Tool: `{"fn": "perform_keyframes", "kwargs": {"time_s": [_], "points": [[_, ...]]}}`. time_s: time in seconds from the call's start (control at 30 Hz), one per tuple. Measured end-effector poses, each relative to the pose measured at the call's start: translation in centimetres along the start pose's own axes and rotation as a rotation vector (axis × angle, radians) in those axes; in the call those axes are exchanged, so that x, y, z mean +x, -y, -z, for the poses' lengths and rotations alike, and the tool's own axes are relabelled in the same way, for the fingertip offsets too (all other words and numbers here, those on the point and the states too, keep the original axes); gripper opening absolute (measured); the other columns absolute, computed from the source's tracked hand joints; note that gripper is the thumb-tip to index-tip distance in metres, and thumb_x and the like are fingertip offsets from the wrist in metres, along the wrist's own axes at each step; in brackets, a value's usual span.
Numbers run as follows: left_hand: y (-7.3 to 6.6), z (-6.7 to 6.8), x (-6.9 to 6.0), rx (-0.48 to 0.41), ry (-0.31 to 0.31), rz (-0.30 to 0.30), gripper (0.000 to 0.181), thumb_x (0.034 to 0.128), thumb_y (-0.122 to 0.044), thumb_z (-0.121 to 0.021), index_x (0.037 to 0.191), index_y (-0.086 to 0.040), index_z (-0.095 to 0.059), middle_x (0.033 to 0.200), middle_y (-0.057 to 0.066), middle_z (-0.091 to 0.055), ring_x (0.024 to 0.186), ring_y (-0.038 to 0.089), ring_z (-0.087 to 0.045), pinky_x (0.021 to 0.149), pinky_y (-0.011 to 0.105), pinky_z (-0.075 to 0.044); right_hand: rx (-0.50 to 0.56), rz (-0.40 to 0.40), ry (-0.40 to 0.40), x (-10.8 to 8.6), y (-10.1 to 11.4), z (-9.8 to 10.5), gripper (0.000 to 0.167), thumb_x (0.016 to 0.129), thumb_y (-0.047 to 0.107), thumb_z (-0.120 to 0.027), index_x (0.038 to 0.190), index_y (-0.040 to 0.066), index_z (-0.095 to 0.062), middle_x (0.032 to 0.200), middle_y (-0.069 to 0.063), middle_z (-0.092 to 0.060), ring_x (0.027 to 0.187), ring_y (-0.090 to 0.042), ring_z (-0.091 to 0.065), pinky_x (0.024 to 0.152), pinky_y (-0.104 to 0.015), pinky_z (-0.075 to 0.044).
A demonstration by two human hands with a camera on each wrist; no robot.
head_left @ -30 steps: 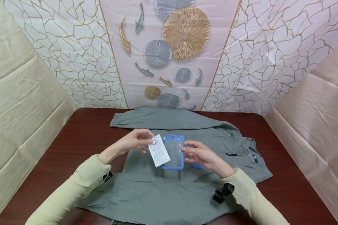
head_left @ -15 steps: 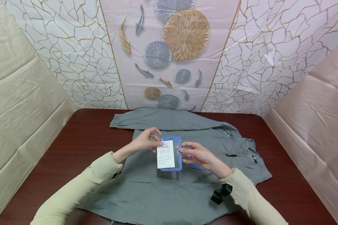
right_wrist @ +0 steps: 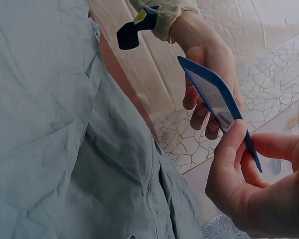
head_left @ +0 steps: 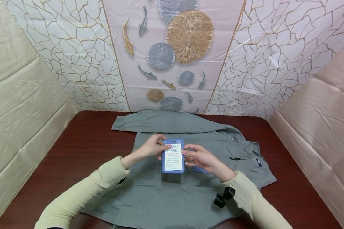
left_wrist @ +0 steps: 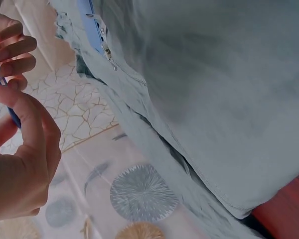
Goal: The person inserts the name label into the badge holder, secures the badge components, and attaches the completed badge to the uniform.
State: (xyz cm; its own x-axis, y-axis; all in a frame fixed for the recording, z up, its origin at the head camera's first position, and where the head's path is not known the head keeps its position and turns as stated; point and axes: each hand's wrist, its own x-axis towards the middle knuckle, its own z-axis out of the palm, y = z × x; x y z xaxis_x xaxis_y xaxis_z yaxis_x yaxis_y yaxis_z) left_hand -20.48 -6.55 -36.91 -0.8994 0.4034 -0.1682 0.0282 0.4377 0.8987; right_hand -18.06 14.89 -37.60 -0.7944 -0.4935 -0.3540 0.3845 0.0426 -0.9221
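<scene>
A blue card holder point(head_left: 173, 171) is held up above the grey garment point(head_left: 149, 197). Within its frame lies a white printed card point(head_left: 173, 160), square with the edges. My left hand point(head_left: 153, 146) pinches the holder's upper left, its thumb across the top of the card and fingers behind. From the other side, my right hand point(head_left: 202, 157) grips the right edge between thumb and fingers. Edge-on in the right wrist view, the holder point(right_wrist: 214, 82) hides part of the left hand point(right_wrist: 209, 55). The left wrist view shows just the holder's thin edge.
A second blue item point(head_left: 200, 169) lies on the garment, partly hidden behind my right hand; a metal clip point(left_wrist: 107, 50) sits beside it. Dark red table point(head_left: 103, 143) shows around the garment. Patterned cloth point(head_left: 160, 79) hangs behind, with beige cloth sides.
My left hand has moved right with the card, bringing it from the holder's left side over it and into line with its frame. The right hand has barely shifted.
</scene>
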Motion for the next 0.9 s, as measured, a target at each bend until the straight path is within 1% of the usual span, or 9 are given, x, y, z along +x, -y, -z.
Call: {"fn": "perform_keyframes", "kwargs": {"time_s": [0.07, 0.17, 0.3, 0.47, 0.57, 0.63, 0.8, 0.9], "points": [[-0.1, -0.1, 0.0, -0.004, -0.002, -0.002, 0.027, 0.0846, -0.015, -0.061, 0.103, 0.002, -0.052, 0.059, 0.001, -0.049, 0.043, 0.009, -0.051, 0.053, 0.043, -0.052, -0.013, 0.006, -0.003, 0.1, 0.0, 0.0, 0.012, 0.088, 0.017, -0.055, 0.095, 0.011, -0.048, 0.087, 0.001, -0.062, 0.073, -0.010, -0.062, 0.064, -0.024, -0.051], [-0.1, -0.2, 0.0, -0.031, 0.004, 0.002, 0.022, 0.0851, -0.015, -0.060, 0.097, 0.001, -0.054, 0.063, 0.002, -0.052, 0.046, 0.010, -0.053, 0.054, 0.042, -0.053, -0.041, 0.011, -0.006, 0.2, -0.1, 0.0, 0.018, 0.089, 0.017, -0.055, 0.102, 0.008, -0.047, 0.087, 0.001, -0.063, 0.074, -0.010, -0.063, 0.063, -0.025, -0.051], [-0.1, -0.2, 0.2, -0.102, 0.015, 0.016, 0.021, 0.0860, -0.015, -0.059, 0.098, 0.001, -0.054, 0.067, 0.003, -0.055, 0.051, 0.010, -0.054, 0.053, 0.037, -0.053, -0.070, 0.012, -0.017, 0.3, 0.0, -0.1, 0.027, 0.088, 0.016, -0.055, 0.110, 0.004, -0.045, 0.085, 0.001, -0.064, 0.073, -0.009, -0.063, 0.063, -0.026, -0.050], [0.2, -0.3, 0.3, -0.195, 0.027, 0.040, 0.022, 0.0871, -0.016, -0.058, 0.100, 0.001, -0.054, 0.072, 0.003, -0.059, 0.057, 0.010, -0.057, 0.055, 0.033, -0.054, -0.063, 0.016, -0.017, 0.3, 0.1, -0.2, 0.026, 0.088, 0.014, -0.055, 0.109, 0.003, -0.045, 0.084, 0.001, -0.064, 0.073, -0.010, -0.063, 0.061, -0.025, -0.051], [0.5, -0.4, 0.3, -0.251, 0.044, 0.048, 0.025, 0.0879, -0.018, -0.056, 0.105, 0.000, -0.054, 0.078, 0.003, -0.062, 0.061, 0.009, -0.059, 0.057, 0.032, -0.054, -0.044, 0.019, -0.009, 0.3, 0.1, -0.3, 0.025, 0.088, 0.012, -0.055, 0.109, 0.004, -0.044, 0.085, 0.002, -0.064, 0.074, -0.010, -0.064, 0.061, -0.025, -0.051], [0.7, -0.5, 0.2, -0.283, 0.065, 0.058, 0.028, 0.0883, -0.018, -0.056, 0.110, 0.000, -0.053, 0.082, 0.005, -0.063, 0.064, 0.009, -0.060, 0.059, 0.032, -0.054, -0.030, 0.022, -0.005, 0.3, 0.1, -0.3, 0.024, 0.088, 0.011, -0.054, 0.109, 0.004, -0.044, 0.085, 0.001, -0.065, 0.075, -0.010, -0.064, 0.061, -0.025, -0.051], [0.8, -0.8, -0.3, -0.327, 0.114, 0.083, 0.041, 0.0884, -0.017, -0.055, 0.125, -0.001, -0.045, 0.096, 0.012, -0.063, 0.069, 0.010, -0.061, 0.061, 0.031, -0.054, -0.012, 0.037, 0.000, 0.4, 0.2, -0.2, 0.021, 0.089, 0.010, -0.052, 0.107, 0.005, -0.042, 0.085, 0.001, -0.065, 0.075, -0.011, -0.064, 0.061, -0.026, -0.051], [0.8, -0.9, -0.7, -0.354, 0.137, 0.084, 0.045, 0.0883, -0.016, -0.055, 0.128, -0.001, -0.040, 0.102, 0.016, -0.062, 0.071, 0.011, -0.062, 0.061, 0.031, -0.054, -0.014, 0.041, -0.003, 0.5, 0.2, -0.1, 0.020, 0.089, 0.010, -0.052, 0.106, 0.006, -0.042, 0.085, 0.001, -0.065, 0.075, -0.010, -0.064, 0.062, -0.026, -0.051]]}}
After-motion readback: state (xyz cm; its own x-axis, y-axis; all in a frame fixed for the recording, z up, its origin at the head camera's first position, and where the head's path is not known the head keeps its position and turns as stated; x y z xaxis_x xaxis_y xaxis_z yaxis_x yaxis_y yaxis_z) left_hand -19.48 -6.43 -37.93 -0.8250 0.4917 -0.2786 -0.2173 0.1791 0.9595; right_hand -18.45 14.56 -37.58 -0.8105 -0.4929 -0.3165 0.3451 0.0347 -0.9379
